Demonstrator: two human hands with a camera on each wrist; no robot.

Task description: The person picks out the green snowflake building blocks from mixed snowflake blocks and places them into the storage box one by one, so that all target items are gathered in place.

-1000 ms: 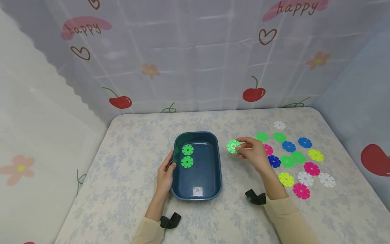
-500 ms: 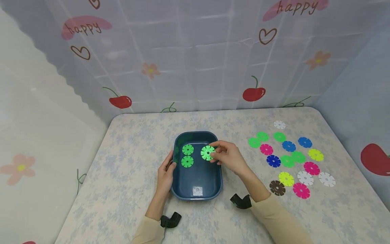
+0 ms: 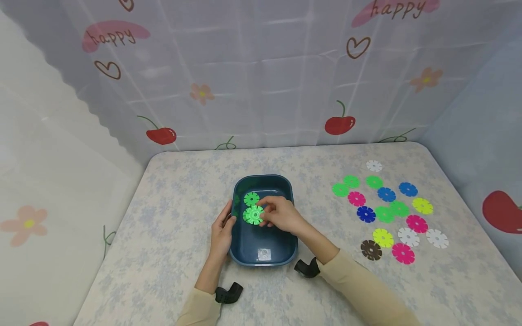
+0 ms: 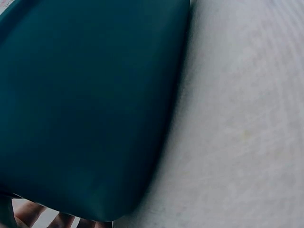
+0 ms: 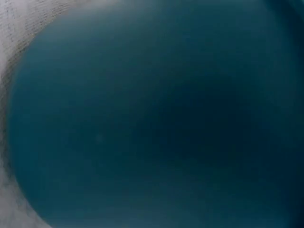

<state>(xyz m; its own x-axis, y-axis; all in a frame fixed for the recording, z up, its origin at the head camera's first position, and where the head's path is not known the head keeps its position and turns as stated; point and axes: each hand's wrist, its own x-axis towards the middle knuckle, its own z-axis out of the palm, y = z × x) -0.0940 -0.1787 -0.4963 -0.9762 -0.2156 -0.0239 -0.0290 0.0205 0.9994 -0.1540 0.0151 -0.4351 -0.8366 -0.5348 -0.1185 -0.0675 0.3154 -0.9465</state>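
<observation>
A dark blue rectangular plastic basin (image 3: 279, 242) stands on the cloth-covered table. My left hand (image 3: 221, 233) grips its left rim; fingers (image 4: 29, 213) show at the rim low in the left wrist view. Inside the basin my right hand (image 3: 284, 218) pinches a bright green notched plastic disc (image 3: 256, 214). That disc overlaps another green disc lying beneath it, mostly covered. Just behind them a further green disc (image 3: 251, 198) lies flat on the basin floor. The basin's outer wall (image 5: 118, 118) fills most of the right wrist view, which shows neither hand nor disc.
Notched discs in several colours lie spread over the table's right side, among them a brown disc (image 3: 371, 250), a yellow disc (image 3: 422, 206), a dark blue disc (image 3: 366, 214) and a white disc (image 3: 437, 238). A printed curtain (image 3: 261, 81) rises behind the table.
My right hand has carried the green disc leftward from beside the basin to above the discs inside it. The brown disc has come into sight. My left hand has stayed on the rim.
</observation>
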